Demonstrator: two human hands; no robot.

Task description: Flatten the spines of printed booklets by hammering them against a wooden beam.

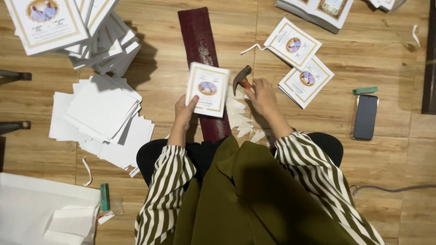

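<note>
Floor [181, 90]: wooden boards, carrying everything; the person sits on it in a striped shirt.

Dark red board [200, 50]: long strip lying straight ahead of the person, its middle scuffed pale. Taken as landmark for the rest.

Printed stack [54, 27]: tall heap of gold-bordered cards, far left of the board, apparently waiting (my reading only).

Blank sheets [100, 113]: white pile, left of the board, loosely fanned.

Loose cards [299, 63]: two cards set right of the board, seemingly finished pieces. By that count, little is done and much is left.

Phone [364, 117]: far right of the board, face down.

Card in hand [208, 89]: single bordered card, held upright over the board.

Left hand [184, 111]: grip closed on the card's lower left corner, thumb in front.

Right hand [261, 95]: grip wrapped tight round a hammer handle, just right of the board.

Hammer [240, 78]: head raised beside the card.

White offcuts [238, 120]: paper trimmings touching the board's right edge.
</note>
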